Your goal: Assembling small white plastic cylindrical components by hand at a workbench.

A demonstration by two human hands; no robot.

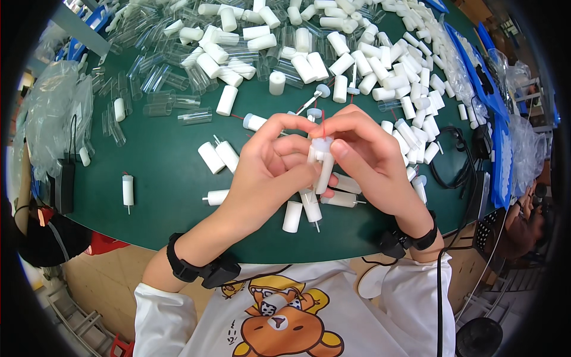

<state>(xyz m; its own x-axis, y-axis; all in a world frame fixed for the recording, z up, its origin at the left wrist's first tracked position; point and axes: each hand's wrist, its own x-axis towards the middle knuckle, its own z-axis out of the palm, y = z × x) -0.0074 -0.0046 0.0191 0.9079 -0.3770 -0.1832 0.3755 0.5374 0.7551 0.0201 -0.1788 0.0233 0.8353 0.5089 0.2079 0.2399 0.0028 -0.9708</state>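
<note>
Close together over the near middle of the table, my left hand (267, 172) and my right hand (375, 157) both grip a small white plastic part (322, 156). It has a pale round cap at the top and white prongs pointing down. A thin red thread (323, 124) stands up from the cap, between the fingertips of both hands. Beneath and beside my hands lie several white cylinders (292, 216), some with a thin white rod sticking out of one end. Beyond my fingers are pale capped pieces (321, 91) with rods and red threads. My palms hide part of the table.
A heap of white cylinders (303, 40) and clear tubes (178, 53) covers the far side of the green table (160, 202). Plastic bags (56, 113) hang at the left. Black cables (455, 163) and blue trays (499, 149) line the right. Other people sit at both sides.
</note>
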